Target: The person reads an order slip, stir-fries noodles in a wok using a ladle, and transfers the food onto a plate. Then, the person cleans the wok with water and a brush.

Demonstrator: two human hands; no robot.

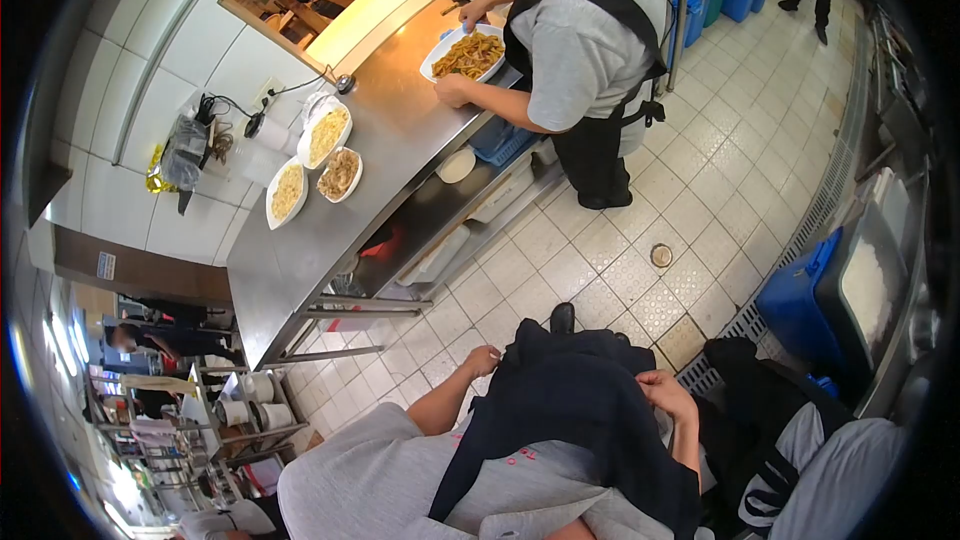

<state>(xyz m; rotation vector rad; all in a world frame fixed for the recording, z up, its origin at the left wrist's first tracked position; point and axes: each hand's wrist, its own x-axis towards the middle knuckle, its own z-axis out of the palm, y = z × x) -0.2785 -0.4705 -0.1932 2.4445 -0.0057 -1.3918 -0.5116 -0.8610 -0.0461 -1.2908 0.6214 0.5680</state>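
A dark apron (560, 410) hangs over the front of my grey shirt (400, 480). At its left edge is my left hand (484, 361), fingers curled closed; what they hold, if anything, is hidden. On the opposite side my right hand (667, 395) pinches the edge of the apron between thumb and fingers. One of my black shoes (563, 318) shows beyond the hem.
Ahead stands a steel counter (370, 105) with several filled white dishes (287, 195). A co-worker (590, 50) there holds a dish of brown food (468, 54). At right are a blue bin (800, 290) and another person in dark clothing (760, 420). Tiled floor (600, 250) lies between.
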